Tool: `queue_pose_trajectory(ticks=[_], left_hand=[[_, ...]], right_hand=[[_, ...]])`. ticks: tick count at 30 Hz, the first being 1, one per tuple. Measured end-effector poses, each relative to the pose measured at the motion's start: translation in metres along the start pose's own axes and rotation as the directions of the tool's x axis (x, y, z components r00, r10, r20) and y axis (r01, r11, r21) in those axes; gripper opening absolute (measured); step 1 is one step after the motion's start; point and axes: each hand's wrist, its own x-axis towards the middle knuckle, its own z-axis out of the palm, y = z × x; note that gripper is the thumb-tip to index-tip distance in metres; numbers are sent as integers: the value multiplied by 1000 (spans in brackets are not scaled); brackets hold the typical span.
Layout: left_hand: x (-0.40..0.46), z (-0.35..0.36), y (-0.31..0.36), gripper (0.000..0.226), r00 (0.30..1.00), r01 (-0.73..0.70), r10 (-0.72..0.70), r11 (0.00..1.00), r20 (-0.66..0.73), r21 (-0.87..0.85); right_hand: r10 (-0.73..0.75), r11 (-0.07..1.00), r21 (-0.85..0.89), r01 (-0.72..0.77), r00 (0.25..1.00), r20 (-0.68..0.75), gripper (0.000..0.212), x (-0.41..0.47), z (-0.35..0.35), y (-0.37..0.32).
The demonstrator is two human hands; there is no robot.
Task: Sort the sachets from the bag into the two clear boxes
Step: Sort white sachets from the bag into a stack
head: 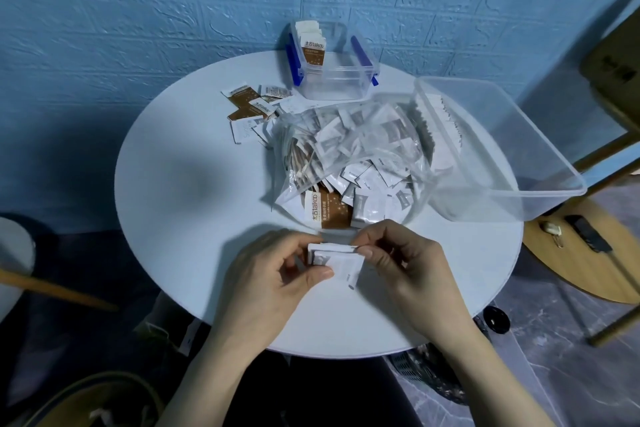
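Presently, head view: both hands meet at the near edge of the round pale worktop [180, 184], the left hand [273, 274] and right hand [398, 263] each pinching a small stack of flat white paper sachets [341, 263] held between them, long edges running left to right. Beyond the hands lies the crinkled clear bag [353, 156], heaped with white and brown sachets; the large soft-walled clear box [502, 149] lies far right, nearer the right hand, and the small blue-clipped clear box [332, 62], holding upright brown sachets, stands farthest back.
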Motion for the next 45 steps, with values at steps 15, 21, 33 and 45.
queue_pose_trajectory(ticks=[15,21,33,45], left_hand=[[-2,1,0,31,998,41,-37,996,53,-80],[-1,1,1,32,996,41,-35,996,85,-79],[-1,1,1,31,999,20,-18,999,47,-39],[-2,2,0,37,997,52,-49,997,54,-58]], right_hand=[[-2,815,-572,-92,987,-161,46,41,-25,16],[-28,849,-523,-79,981,-193,36,41,-22,16],[67,996,65,-55,978,-199,27,25,-27,-2],[30,999,32,-27,995,-92,27,4,-7,-11]])
